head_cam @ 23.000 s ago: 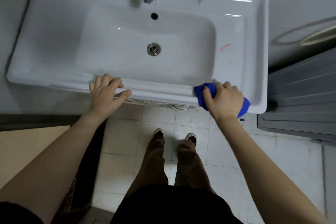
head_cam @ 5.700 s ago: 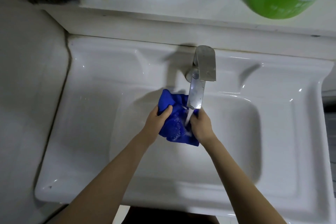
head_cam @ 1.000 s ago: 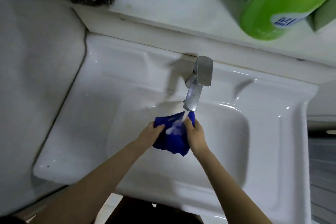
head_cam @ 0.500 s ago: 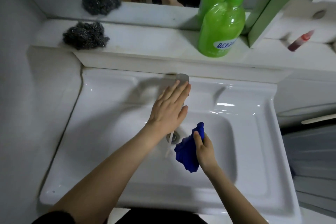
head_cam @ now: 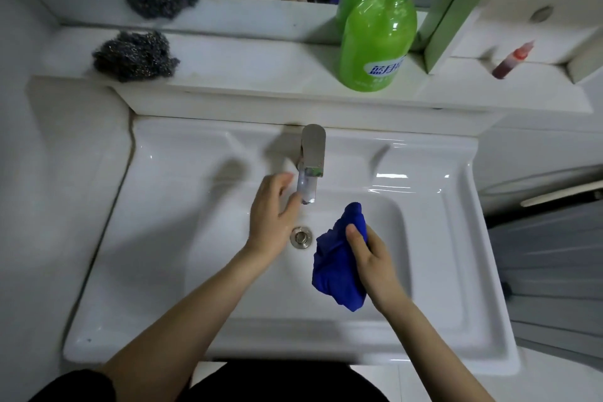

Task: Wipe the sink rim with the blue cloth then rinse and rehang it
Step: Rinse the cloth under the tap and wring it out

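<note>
The blue cloth [head_cam: 337, 266] hangs bunched and wet over the right half of the white sink [head_cam: 156, 238] basin, with my right hand [head_cam: 372, 258] gripping it by its upper part. My left hand [head_cam: 272, 215] is over the basin just left of the metal tap [head_cam: 311, 160], empty, fingers spread and blurred near the spout. No water runs from the spout. The drain [head_cam: 301, 236] shows between my two hands.
A ledge behind the sink carries a steel wool pad [head_cam: 133, 55] at left, a green soap bottle [head_cam: 375, 39] at centre right and a small red bottle [head_cam: 510, 59] at far right. A mirror stands above. A grey appliance [head_cam: 548, 258] is to the right.
Both hands held the cloth under running water a second ago. My left hand then let go, went to the tap handle and has come back down; the water has stopped. The cloth moved right.
</note>
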The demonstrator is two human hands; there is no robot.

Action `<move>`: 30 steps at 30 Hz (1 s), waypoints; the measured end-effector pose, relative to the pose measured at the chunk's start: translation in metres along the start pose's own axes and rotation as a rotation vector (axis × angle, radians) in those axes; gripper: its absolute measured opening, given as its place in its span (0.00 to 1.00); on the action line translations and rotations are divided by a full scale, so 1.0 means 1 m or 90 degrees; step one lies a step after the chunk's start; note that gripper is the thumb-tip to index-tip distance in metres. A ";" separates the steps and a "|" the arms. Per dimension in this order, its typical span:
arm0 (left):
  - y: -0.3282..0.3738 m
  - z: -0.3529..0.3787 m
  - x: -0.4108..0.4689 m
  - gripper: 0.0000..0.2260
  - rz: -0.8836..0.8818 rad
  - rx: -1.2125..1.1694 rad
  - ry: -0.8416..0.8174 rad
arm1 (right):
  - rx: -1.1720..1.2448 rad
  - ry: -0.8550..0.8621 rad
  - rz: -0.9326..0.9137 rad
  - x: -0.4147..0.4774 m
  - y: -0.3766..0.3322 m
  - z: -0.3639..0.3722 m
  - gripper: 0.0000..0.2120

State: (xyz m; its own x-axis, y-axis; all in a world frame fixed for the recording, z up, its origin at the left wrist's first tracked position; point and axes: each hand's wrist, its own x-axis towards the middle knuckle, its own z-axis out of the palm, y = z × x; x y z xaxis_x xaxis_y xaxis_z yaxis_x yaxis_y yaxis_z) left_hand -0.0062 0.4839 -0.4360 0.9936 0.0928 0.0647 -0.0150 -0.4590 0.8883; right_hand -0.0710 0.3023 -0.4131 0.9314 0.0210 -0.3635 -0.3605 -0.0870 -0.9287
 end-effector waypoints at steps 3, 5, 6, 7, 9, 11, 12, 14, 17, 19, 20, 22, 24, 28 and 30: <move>-0.017 0.010 -0.026 0.08 -0.353 -0.218 -0.052 | 0.055 -0.029 0.013 -0.007 -0.018 -0.007 0.17; -0.026 0.017 -0.035 0.21 -0.659 -0.452 -0.205 | 0.145 -0.066 0.018 -0.008 -0.026 -0.010 0.20; -0.030 0.021 -0.041 0.25 -0.779 -0.600 -0.262 | 0.191 -0.091 0.025 -0.007 -0.029 -0.012 0.21; -0.032 0.023 -0.045 0.25 -0.853 -0.719 -0.280 | 0.212 -0.105 0.037 -0.005 -0.029 -0.013 0.21; -0.035 0.025 -0.050 0.28 -0.875 -0.836 -0.293 | 0.177 -0.081 0.075 0.000 -0.025 -0.015 0.19; -0.030 0.025 -0.050 0.36 -0.843 -0.844 -0.333 | 0.049 -0.017 0.101 0.008 -0.015 -0.016 0.15; -0.026 0.024 -0.049 0.37 -0.818 -0.847 -0.353 | -0.038 0.002 0.094 0.011 -0.010 -0.016 0.12; -0.022 0.021 -0.046 0.33 -0.739 -0.794 -0.377 | -0.213 -0.001 0.053 0.014 -0.003 -0.011 0.08; -0.017 0.019 -0.043 0.30 -0.655 -0.679 -0.371 | -0.394 -0.037 -0.017 0.010 0.000 0.010 0.08; -0.005 0.016 -0.039 0.28 -0.625 -0.604 -0.368 | -0.450 -0.091 -0.072 0.004 -0.002 0.025 0.10; 0.000 0.015 -0.037 0.24 -0.598 -0.565 -0.368 | -0.440 -0.126 -0.084 0.001 -0.003 0.030 0.09; 0.001 0.012 -0.034 0.18 -0.531 -0.502 -0.353 | -0.307 -0.164 -0.052 -0.004 -0.008 0.028 0.03; -0.001 0.006 -0.032 0.18 -0.492 -0.480 -0.323 | -0.134 -0.098 -0.002 -0.006 -0.008 0.017 0.06; 0.006 0.000 -0.030 0.16 -0.505 -0.552 -0.284 | 0.027 -0.088 0.087 -0.001 0.003 0.011 0.38; 0.016 0.004 -0.033 0.15 -0.472 -0.554 -0.279 | 0.188 -0.214 0.113 -0.001 0.007 0.021 0.38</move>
State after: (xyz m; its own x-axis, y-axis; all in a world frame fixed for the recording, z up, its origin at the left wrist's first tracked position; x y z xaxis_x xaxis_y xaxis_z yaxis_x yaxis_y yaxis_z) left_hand -0.0391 0.4697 -0.4262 0.7446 -0.3019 -0.5954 0.6675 0.3379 0.6635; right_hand -0.0755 0.3226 -0.4208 0.8038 0.3564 -0.4763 -0.5565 0.1674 -0.8138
